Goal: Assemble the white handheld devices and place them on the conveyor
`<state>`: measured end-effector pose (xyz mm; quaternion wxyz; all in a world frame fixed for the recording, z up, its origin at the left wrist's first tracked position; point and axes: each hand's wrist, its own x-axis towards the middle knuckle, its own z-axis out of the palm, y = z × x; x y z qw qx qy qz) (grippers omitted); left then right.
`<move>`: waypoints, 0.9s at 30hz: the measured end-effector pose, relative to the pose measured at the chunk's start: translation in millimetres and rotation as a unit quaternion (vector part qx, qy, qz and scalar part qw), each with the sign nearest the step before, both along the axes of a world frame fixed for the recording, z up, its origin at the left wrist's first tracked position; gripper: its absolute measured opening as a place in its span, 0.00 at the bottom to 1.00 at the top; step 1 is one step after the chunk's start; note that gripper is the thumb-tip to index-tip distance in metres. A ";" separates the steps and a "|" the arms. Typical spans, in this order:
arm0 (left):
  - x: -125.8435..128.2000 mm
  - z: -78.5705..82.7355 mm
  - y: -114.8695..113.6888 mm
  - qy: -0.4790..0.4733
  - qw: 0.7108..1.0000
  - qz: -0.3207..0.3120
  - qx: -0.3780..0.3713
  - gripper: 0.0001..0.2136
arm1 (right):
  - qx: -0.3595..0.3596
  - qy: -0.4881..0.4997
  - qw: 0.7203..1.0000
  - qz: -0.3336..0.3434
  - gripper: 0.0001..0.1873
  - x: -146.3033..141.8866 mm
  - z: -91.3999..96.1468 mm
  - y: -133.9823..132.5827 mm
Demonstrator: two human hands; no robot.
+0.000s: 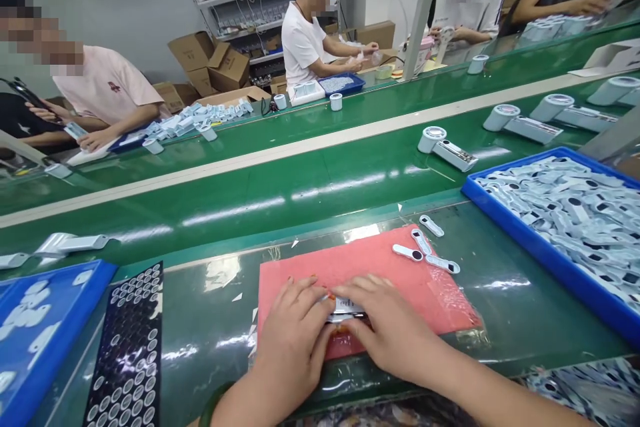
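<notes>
My left hand (293,337) and my right hand (385,327) meet over a pink foam mat (370,267) on the near bench. Both pinch one small flat white plastic part (345,307) between their fingertips, pressing it onto the mat. Three more white parts (425,250) of the same kind lie loose at the mat's far right corner.
A blue tray (520,230) heaped with white parts stands at the right. At the left are a black sheet of round stickers (130,347) and a second blue tray (75,300). A green conveyor (300,173) carries white devices. Several other people work across it.
</notes>
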<state>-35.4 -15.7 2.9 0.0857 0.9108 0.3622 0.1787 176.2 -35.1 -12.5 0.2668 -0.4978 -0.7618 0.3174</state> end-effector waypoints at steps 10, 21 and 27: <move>2.9 4.5 2.7 0.046 0.998 -0.028 0.023 0.13 | 0.088 -0.020 0.996 0.028 0.19 0.5 -10.2 -7.0; 7.5 21.3 19.2 0.125 0.990 -0.046 0.042 0.12 | 0.125 0.007 0.990 -0.059 0.22 24.5 -7.0 -4.7; 6.8 48.4 122.9 0.234 0.964 -0.038 0.121 0.12 | 0.214 -0.204 0.926 -0.234 0.12 71.0 -5.4 17.5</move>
